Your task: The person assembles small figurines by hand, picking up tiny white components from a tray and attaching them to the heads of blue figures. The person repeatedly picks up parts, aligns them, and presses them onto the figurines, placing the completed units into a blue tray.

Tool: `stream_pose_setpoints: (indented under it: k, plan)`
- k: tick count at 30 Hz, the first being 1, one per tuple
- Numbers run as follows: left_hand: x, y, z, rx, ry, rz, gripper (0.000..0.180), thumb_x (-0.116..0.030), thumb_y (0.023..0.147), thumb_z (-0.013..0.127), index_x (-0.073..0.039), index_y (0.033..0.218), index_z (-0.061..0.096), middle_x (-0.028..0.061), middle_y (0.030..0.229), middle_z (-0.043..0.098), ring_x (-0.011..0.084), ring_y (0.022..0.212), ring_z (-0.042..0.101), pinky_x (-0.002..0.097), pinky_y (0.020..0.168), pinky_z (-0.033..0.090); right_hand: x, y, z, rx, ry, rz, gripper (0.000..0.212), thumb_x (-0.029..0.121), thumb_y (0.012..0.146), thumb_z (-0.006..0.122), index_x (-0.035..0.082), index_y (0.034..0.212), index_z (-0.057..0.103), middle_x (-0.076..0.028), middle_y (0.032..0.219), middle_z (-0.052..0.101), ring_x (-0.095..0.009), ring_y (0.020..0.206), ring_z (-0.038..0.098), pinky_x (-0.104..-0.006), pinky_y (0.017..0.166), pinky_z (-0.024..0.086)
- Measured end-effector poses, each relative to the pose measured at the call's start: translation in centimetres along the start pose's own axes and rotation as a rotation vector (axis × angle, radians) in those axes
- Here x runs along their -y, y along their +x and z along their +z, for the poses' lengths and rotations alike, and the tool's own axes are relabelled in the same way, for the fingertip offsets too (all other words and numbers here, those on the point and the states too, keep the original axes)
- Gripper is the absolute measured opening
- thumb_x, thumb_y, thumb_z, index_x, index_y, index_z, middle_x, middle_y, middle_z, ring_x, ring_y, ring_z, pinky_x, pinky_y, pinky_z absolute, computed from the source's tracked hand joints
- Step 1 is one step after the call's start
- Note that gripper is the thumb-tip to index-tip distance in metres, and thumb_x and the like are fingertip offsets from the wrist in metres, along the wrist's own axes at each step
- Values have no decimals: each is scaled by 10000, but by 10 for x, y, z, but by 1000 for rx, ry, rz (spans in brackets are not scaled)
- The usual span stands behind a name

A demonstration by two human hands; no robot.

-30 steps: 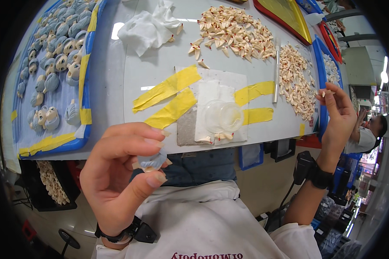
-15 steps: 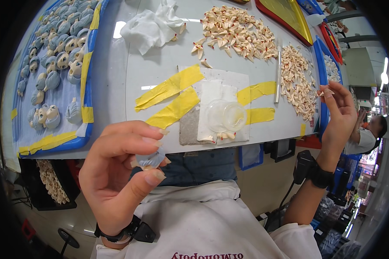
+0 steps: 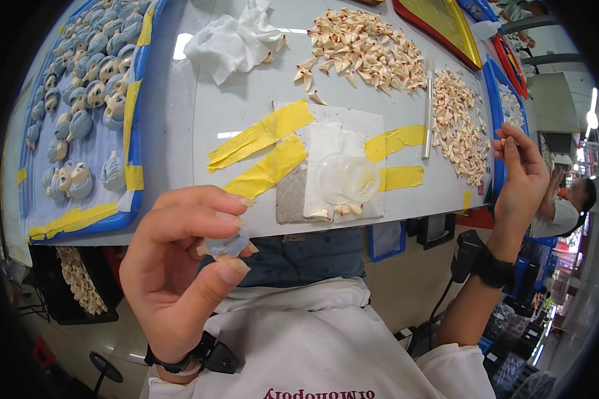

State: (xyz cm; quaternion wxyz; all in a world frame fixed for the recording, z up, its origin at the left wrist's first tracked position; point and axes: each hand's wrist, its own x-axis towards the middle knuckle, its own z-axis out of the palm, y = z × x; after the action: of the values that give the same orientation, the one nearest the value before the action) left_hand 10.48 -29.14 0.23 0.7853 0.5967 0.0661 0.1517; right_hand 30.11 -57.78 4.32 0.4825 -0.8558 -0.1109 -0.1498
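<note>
Close to the camera, the left hand [image 3: 180, 272] is raised in front of the table's near edge, its thumb and fingers pinched around a small figurine head [image 3: 226, 244], pale blue on top with a cream underside. Off to the right, the right hand [image 3: 522, 176] is lifted near the table's right end, fingers bent and fingertips [image 3: 507, 136] drawn together around a tiny cream piece [image 3: 504, 140]; that piece is too small to identify further. Both wrists wear black bands.

On the grey table [image 3: 180, 133] lies a paper work mat [image 3: 329, 166] fastened with yellow tape strips [image 3: 263, 133], and a clear round plastic cup [image 3: 346, 178] rests on it. Beyond the mat sits a heap of small cream parts [image 3: 363, 46] with red tips, and a second heap [image 3: 456, 130] lies near the right hand, beside a slim metal tool [image 3: 428, 113]. A crumpled white cloth [image 3: 229, 40] sits at the far side. At left, a blue tray [image 3: 132, 143] holds rows of similar blue-and-cream figurine heads [image 3: 80, 100].
</note>
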Motion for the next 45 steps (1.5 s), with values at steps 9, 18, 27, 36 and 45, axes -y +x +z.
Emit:
stream_pose_setpoints:
  k: [9, 18, 27, 36, 45]
  plan:
    - [1, 0, 0, -13, -6, 12, 276, 27, 734, 608, 50, 990, 508, 201, 1054, 489, 192, 945, 523, 276, 714, 506, -1, 1, -3, 54, 155, 146, 173, 77, 856, 529, -32, 989, 550, -55, 763, 562, -71, 591, 470, -186, 555, 361]
    - [-1, -1, 0, 7, -60, -32, 299, 29, 734, 622, 58, 1011, 514, 204, 1064, 490, 218, 964, 529, 297, 746, 511, 11, -13, -7, 158, 285, 136, 160, 64, 807, 607, -46, 917, 567, -122, 793, 628, -151, 703, 592, -249, 672, 467]
    - [1, 0, 18, -96, 0, -104, 415, -236, 690, 738, -15, 956, 509, 143, 974, 520, 155, 683, 577, 205, 560, 469, 44, -32, 28, 170, 328, 23, 143, 97, 834, 580, -23, 904, 545, -138, 818, 611, -164, 665, 576, -270, 656, 471]
    - [3, -2, 14, -44, -28, -93, 396, -201, 692, 736, -13, 953, 506, 149, 981, 507, 157, 687, 582, 202, 565, 476, 56, -39, 21, 429, 503, 28, 182, 94, 758, 665, 5, 848, 534, -119, 772, 572, -159, 662, 536, -244, 642, 424]
    - [4, -2, 8, 24, -40, -63, 371, -149, 705, 716, -4, 961, 490, 156, 986, 496, 157, 683, 583, 206, 566, 476, 63, -38, 32, 406, 362, -127, 205, -34, 668, 688, 6, 806, 542, -128, 764, 581, -174, 669, 555, -252, 645, 456]
